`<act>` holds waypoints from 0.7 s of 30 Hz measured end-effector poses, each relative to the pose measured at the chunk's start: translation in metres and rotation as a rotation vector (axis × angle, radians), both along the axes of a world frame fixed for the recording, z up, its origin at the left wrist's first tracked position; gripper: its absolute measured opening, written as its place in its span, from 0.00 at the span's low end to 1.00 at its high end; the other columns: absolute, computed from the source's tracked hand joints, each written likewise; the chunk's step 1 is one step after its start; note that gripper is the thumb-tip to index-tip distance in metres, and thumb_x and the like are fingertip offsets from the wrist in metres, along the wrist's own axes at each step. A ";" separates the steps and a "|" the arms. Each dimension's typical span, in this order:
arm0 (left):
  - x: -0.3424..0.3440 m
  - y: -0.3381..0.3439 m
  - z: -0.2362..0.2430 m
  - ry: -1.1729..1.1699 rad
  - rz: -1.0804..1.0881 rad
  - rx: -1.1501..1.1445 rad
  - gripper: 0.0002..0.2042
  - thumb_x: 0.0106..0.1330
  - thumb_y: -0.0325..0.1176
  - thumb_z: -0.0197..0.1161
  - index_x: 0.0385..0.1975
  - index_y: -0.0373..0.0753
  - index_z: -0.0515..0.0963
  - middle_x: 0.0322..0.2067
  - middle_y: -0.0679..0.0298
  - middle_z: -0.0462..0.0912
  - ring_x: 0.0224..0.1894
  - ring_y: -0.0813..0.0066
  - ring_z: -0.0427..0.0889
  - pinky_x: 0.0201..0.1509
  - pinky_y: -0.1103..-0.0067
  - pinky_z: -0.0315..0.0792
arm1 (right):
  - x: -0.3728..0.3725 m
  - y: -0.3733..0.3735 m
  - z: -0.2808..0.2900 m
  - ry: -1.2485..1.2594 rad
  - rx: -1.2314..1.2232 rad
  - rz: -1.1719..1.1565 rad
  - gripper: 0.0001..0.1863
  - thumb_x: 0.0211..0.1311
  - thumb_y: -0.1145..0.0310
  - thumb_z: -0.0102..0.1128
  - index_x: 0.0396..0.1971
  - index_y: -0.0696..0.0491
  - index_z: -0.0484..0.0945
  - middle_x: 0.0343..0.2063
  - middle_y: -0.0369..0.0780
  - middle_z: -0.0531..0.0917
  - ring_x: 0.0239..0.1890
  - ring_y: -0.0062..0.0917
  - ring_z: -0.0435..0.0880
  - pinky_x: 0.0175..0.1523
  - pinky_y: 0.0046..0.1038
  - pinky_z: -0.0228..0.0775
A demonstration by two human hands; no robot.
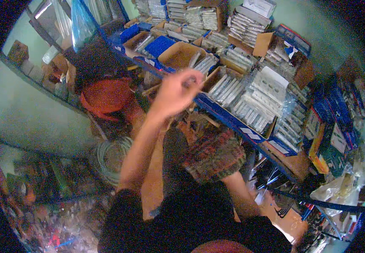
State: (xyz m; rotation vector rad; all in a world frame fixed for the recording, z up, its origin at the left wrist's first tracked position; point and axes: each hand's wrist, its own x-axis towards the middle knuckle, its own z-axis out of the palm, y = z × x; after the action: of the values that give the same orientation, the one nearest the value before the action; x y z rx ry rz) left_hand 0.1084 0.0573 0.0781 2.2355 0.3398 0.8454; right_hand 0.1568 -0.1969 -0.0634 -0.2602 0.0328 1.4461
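Observation:
My left hand (181, 89) is raised over the front edge of the shelf, beside an open cardboard box (175, 57) and a row of clear-wrapped packets (204, 63). Its fingers are curled in and blurred by motion; whatever they may hold does not show. My right forearm (242, 193) runs up to a dark red-and-green checked cloth bundle (216, 154) in front of my body. That cloth hides my right hand, so its grip cannot be seen.
Boxes of flat plastic-wrapped packets (254, 109) line the slanting shelf. An orange-red tub (106, 98) stands at the left, above a coil of pale tubing (110, 158). Crumpled clear plastic (338, 189) hangs at the right. Clear bags (81, 25) hang at the upper left.

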 end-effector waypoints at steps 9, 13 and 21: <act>0.091 0.256 -0.099 0.457 0.242 0.417 0.17 0.62 0.46 0.65 0.44 0.42 0.83 0.38 0.56 0.87 0.41 0.59 0.85 0.44 0.66 0.77 | -0.026 -0.043 -0.015 0.334 0.247 0.151 0.26 0.72 0.53 0.46 0.62 0.54 0.71 0.60 0.46 0.76 0.62 0.38 0.75 0.68 0.42 0.66; 0.103 0.237 -0.084 0.457 0.238 0.333 0.24 0.62 0.52 0.60 0.43 0.35 0.83 0.38 0.45 0.86 0.44 0.49 0.85 0.49 0.63 0.77 | -0.023 -0.079 -0.036 0.492 0.309 0.135 0.26 0.72 0.54 0.48 0.62 0.53 0.71 0.61 0.45 0.75 0.63 0.38 0.74 0.68 0.43 0.65; 0.001 0.100 0.001 -0.467 0.142 -0.704 0.15 0.74 0.41 0.58 0.48 0.35 0.74 0.45 0.58 0.83 0.45 0.67 0.84 0.49 0.70 0.77 | -0.022 -0.137 -0.080 0.870 0.469 0.273 0.26 0.71 0.55 0.50 0.63 0.52 0.71 0.63 0.44 0.74 0.64 0.39 0.73 0.70 0.44 0.62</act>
State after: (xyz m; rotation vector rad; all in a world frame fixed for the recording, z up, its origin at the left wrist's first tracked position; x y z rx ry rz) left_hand 0.1096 0.1577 0.0794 1.3358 0.4823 1.0855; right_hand 0.1347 -0.3344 -0.1433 0.7846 0.3695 1.6934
